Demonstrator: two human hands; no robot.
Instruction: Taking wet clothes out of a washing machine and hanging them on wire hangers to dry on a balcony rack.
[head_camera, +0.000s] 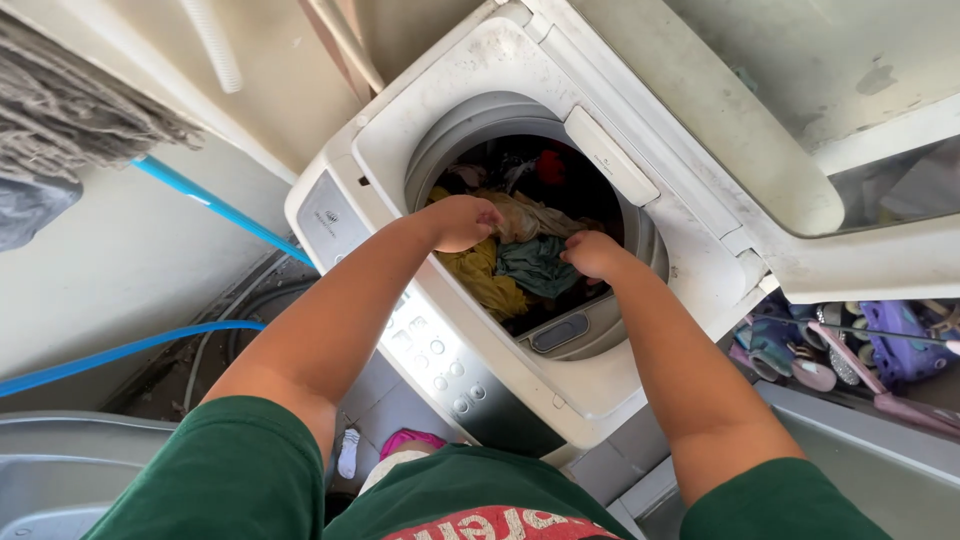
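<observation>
A white top-loading washing machine (520, 70) stands open below me, its drum full of mixed clothes. My left hand (462, 220) reaches into the drum at its left side, fingers closed on a pale cream garment (525, 215). My right hand (592, 255) is inside the drum too, closed on a teal cloth (535, 265). A yellow garment (485, 280) lies under both hands. Dark clothes and a red piece (550, 165) fill the far part of the drum.
The raised lid (790, 120) leans at the right. The control panel with buttons (440, 365) faces me. A blue hose (215, 205) and a mop head (60, 120) are at the left. Shoes and sandals (850, 345) lie at the right. A grey basin rim (60, 440) sits lower left.
</observation>
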